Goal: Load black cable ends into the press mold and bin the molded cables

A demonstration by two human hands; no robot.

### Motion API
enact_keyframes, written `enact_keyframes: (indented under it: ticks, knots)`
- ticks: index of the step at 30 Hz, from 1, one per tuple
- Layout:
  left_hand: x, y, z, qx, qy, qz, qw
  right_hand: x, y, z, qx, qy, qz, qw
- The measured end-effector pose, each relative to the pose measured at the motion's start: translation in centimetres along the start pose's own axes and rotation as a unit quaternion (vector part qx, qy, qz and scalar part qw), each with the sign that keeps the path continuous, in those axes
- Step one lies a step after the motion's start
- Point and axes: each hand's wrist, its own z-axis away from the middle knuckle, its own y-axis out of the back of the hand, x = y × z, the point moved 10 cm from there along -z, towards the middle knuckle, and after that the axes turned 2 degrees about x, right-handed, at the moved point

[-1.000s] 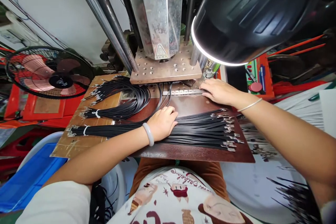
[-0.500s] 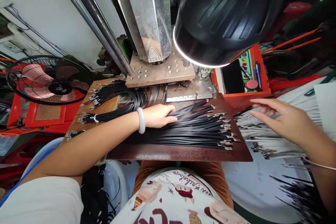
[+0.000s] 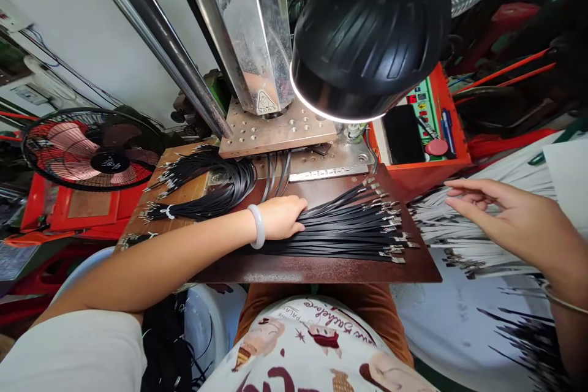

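A fanned row of flat black cables (image 3: 340,236) with metal terminals at their right ends lies on a brown board (image 3: 321,269). My left hand (image 3: 282,217) is closed over the upper cables near their middle, its fingertips hidden among them. To the right of the board, my right hand (image 3: 505,208) hovers over a pile of white cables (image 3: 482,242). Its thumb stands apart from the curled fingers, and nothing shows between them.
A press with a drilled metal plate (image 3: 280,131) stands behind the board. A black lamp (image 3: 367,43) hangs low in front of it. Bundled black cables (image 3: 202,202) lie left. A fan (image 3: 105,156) stands far left, and a red tray (image 3: 427,165) sits behind right.
My left hand has moved slightly down and toward me, from a loose cable onto the row. The blurred cable now lies with the others. My right hand has shifted slightly right.
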Motion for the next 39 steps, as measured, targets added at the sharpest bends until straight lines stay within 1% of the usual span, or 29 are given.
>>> enact_keyframes:
  ticks: [2,4,5,6,8,9,10,11,14,16,19,20,23,24,25,26,28,29,30,31,32,33,34,35,36,37,38,39]
  knots:
    - [-0.6,-0.8,-0.1,-0.033,0.014,0.031,0.999,-0.4,-0.3,0.0,-0.01,0.013,-0.003,1.0]
    - [-1.1,-1.1,-0.3,-0.076,0.012,0.135,0.988,-0.8,-0.5,0.1,-0.018,0.021,-0.002,1.0]
    - [-1.1,-0.9,-0.5,-0.093,0.002,0.208,0.974,-0.9,-0.5,0.1,-0.02,0.021,0.0,1.0]
    - [-0.9,-0.6,-0.7,-0.106,-0.011,0.286,0.952,-1.0,-0.5,0.1,-0.021,0.017,0.003,1.0]
    - [-0.1,0.3,-1.3,-0.126,-0.038,0.421,0.898,-1.3,-0.3,0.1,-0.018,0.008,0.006,1.0]
    - [0.3,0.5,-1.7,-0.134,-0.046,0.468,0.873,-1.6,-0.2,0.2,-0.014,0.006,0.003,1.0]
    - [0.7,0.5,-2.2,-0.143,-0.045,0.498,0.854,-2.0,-0.2,0.2,-0.01,0.009,-0.003,1.0]
    - [1.0,0.1,-2.7,-0.154,-0.034,0.514,0.843,-2.4,-0.1,0.3,-0.006,0.016,-0.01,1.0]
    - [1.0,-1.6,-3.9,-0.18,0.031,0.522,0.833,-3.8,-0.2,0.6,-0.002,0.049,-0.012,0.999]
    - [0.7,-2.1,-4.3,-0.174,0.054,0.527,0.83,-4.3,-0.2,0.8,0.003,0.06,-0.004,0.998]
    - [0.4,-1.5,-4.4,-0.134,0.05,0.536,0.832,-4.5,0.3,0.9,0.031,0.052,-0.011,0.998]
    - [0.4,-1.4,-4.3,-0.128,0.046,0.538,0.832,-4.6,0.6,1.0,0.045,0.051,-0.016,0.998]
    - [0.8,-1.4,-4.1,-0.14,0.025,0.542,0.828,-5.3,1.2,1.1,0.079,0.057,-0.023,0.995]
    - [0.8,-1.2,-4.1,-0.137,0.015,0.535,0.834,-5.6,1.4,1.3,0.088,0.062,-0.02,0.994]
    - [0.7,-1.0,-4.2,-0.121,0.007,0.514,0.849,-6.1,1.7,1.4,0.103,0.065,-0.013,0.993]
    - [0.5,-0.6,-4.4,-0.098,-0.001,0.476,0.874,-6.6,2.2,1.7,0.125,0.066,-0.005,0.99]
    - [0.3,0.5,-4.8,-0.039,-0.013,0.376,0.926,-8.4,3.4,2.3,0.199,0.082,-0.005,0.977]
    - [0.5,1.0,-4.9,-0.019,-0.015,0.339,0.941,-10.0,3.6,2.6,0.225,0.118,-0.009,0.967]
    - [0.8,1.1,-4.9,-0.014,-0.017,0.323,0.946,-12.2,3.1,2.9,0.227,0.18,-0.008,0.957]
    - [1.3,1.1,-4.7,-0.024,-0.021,0.33,0.944,-14.6,1.9,3.1,0.201,0.26,0.003,0.944]
    - [1.9,0.9,-4.4,-0.046,-0.028,0.35,0.935,-16.9,0.0,3.5,0.155,0.343,0.029,0.926]
    - [2.6,0.7,-4.0,-0.069,-0.041,0.37,0.926,-18.6,-2.2,3.8,0.103,0.41,0.065,0.904]
    - [3.1,0.9,-3.4,-0.078,-0.061,0.375,0.922,-19.5,-4.4,3.9,0.057,0.452,0.106,0.884]
    - [3.1,1.7,-2.9,-0.055,-0.084,0.361,0.927,-19.7,-6.2,3.7,0.028,0.466,0.141,0.873]
    - [2.6,3.1,-2.4,0.006,-0.105,0.327,0.939,-19.5,-7.4,3.1,0.02,0.462,0.162,0.872]
    - [1.8,5.0,-1.7,0.093,-0.121,0.277,0.949,-19.2,-8.0,2.4,0.023,0.451,0.162,0.877]
    - [1.1,6.9,-0.7,0.186,-0.134,0.217,0.949,-19.0,-8.4,1.8,0.027,0.442,0.14,0.885]
    - [0.7,8.5,0.4,0.267,-0.152,0.155,0.939,-18.9,-8.7,1.3,0.022,0.442,0.099,0.891]
